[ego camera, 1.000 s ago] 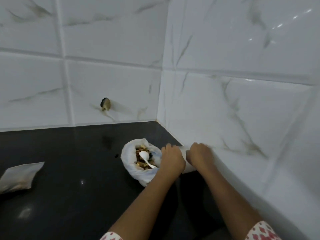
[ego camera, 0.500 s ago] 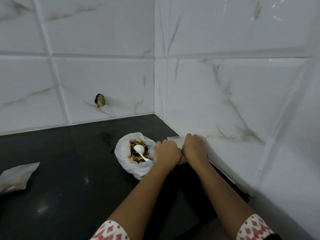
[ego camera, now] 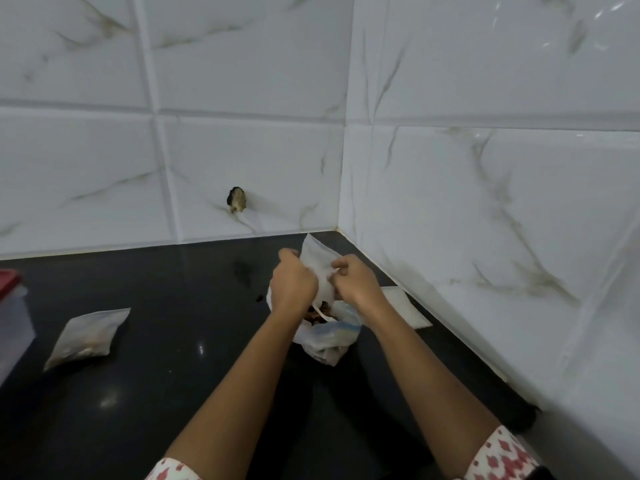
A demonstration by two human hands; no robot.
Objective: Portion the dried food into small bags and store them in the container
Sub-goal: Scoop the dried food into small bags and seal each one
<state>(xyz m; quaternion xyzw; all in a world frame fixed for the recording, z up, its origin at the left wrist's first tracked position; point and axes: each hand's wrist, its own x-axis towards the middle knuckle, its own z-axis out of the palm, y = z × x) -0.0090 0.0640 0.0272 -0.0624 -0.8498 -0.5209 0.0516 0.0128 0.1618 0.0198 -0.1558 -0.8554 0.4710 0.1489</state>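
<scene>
While both hands work at its mouth, small bag (ego camera: pixel 316 258) stands upright over food bag (ego camera: pixel 329 341), toward the wall corner at 1 o'clock on the counter (ego camera: pixel 173 375). Left hand (ego camera: pixel 294 285) pinches 1 lip, fingers curled tight. Right hand (ego camera: pixel 356 282) pinches the other lip, thumb and forefinger closed on the film. Whether the mouth has parted: cannot tell.

Spoon (ego camera: pixel 323 315) lies in the food at 6 o'clock from the fingers, mostly hidden beneath them. Its visible handle runs roughly 10 to 4 o'clock, free end toward the right wrist. Judged: right hand is nearer for the scoop, and left would then hold the bag open alone.

Change: 0.5 s ago both hands were low at the stack (ego camera: pixel 403 303) of flat bags by the wall, at 3 o'clock from food bag. Now 1 bag is lifted clear and brought over the food. View has swung too: 1 filled bag (ego camera: pixel 86 337) and red-lidded container (ego camera: pixel 12 323) show at 9 o'clock, well apart from the hands.
</scene>
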